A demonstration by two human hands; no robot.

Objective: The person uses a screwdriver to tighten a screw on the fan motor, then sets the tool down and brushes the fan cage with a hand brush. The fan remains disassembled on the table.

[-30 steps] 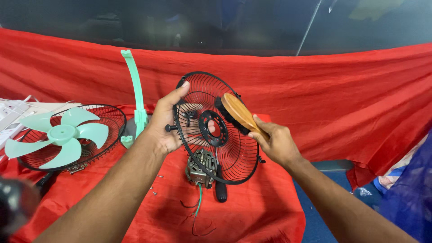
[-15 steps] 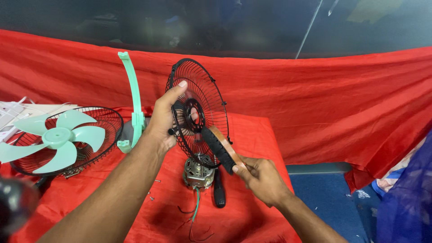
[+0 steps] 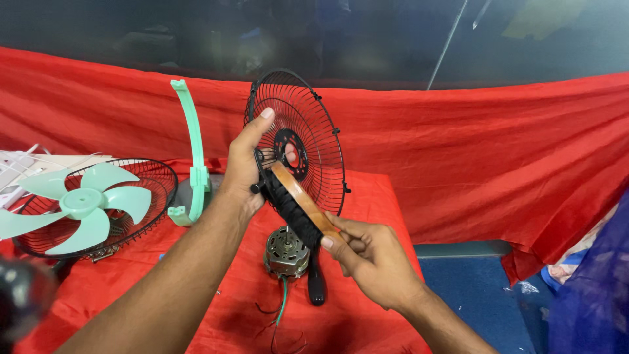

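Note:
My left hand (image 3: 244, 172) grips a black wire fan guard (image 3: 308, 141) by its rim and holds it upright above the red cloth. My right hand (image 3: 372, 259) holds a wooden-backed brush with black bristles (image 3: 298, 204) by its handle, the bristles laid against the guard's lower left side. A bare fan motor (image 3: 285, 252) with loose wires stands on the cloth just below the guard. A dark-handled tool (image 3: 317, 283) lies beside the motor.
A second black guard (image 3: 147, 172) carrying a mint-green fan blade (image 3: 77, 203) sits at the left. A mint-green curved plastic bracket (image 3: 194, 151) stands upright between the two guards. Red cloth (image 3: 472, 164) covers the table and drapes behind. A blue surface (image 3: 485, 295) lies lower right.
My left hand has turned the guard more edge-on. My right hand brought the brush down from the guard's right side to its lower left, bristles against the wires.

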